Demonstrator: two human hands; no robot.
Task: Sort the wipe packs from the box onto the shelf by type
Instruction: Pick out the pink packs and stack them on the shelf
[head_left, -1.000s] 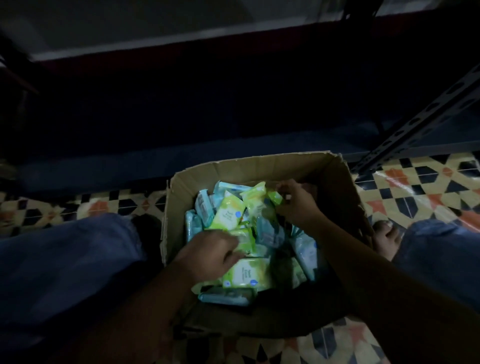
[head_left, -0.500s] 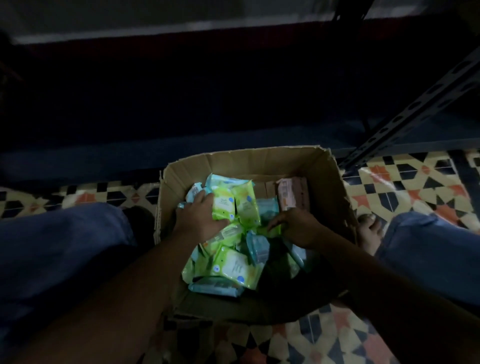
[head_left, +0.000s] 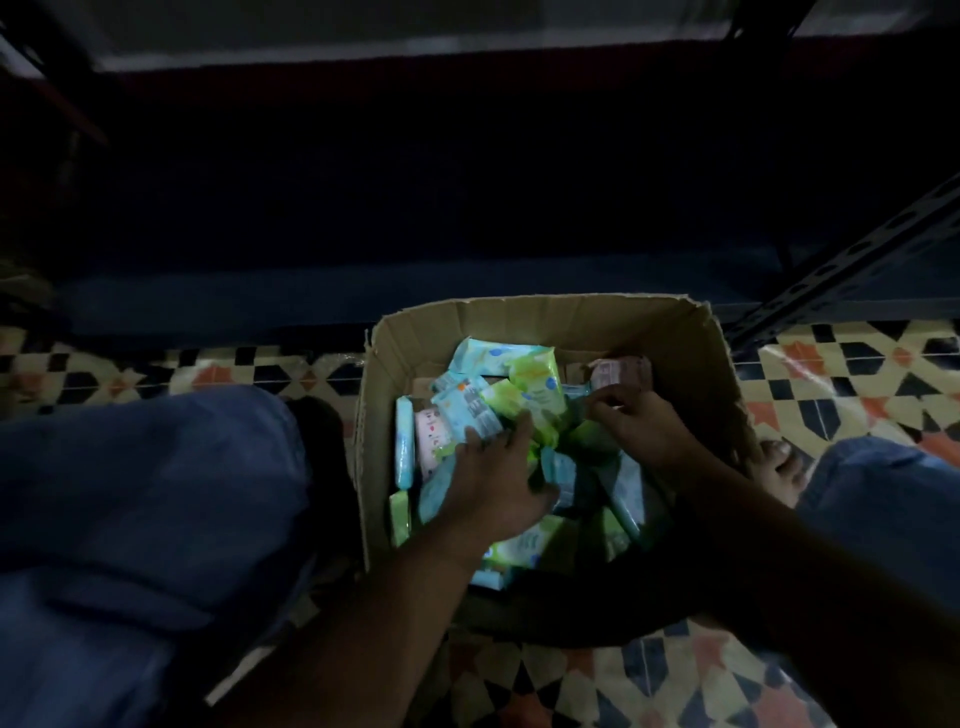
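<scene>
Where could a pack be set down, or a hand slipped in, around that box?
Bare tiled floor lies right of the cardboard box, beside the shelf post. Inside, packs crowd the middle under the left hand and right hand; only a strip along the far wall looks free.

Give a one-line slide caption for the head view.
Both hands, left and right, dig among wipe packs in a cardboard box on a tiled floor.
</scene>
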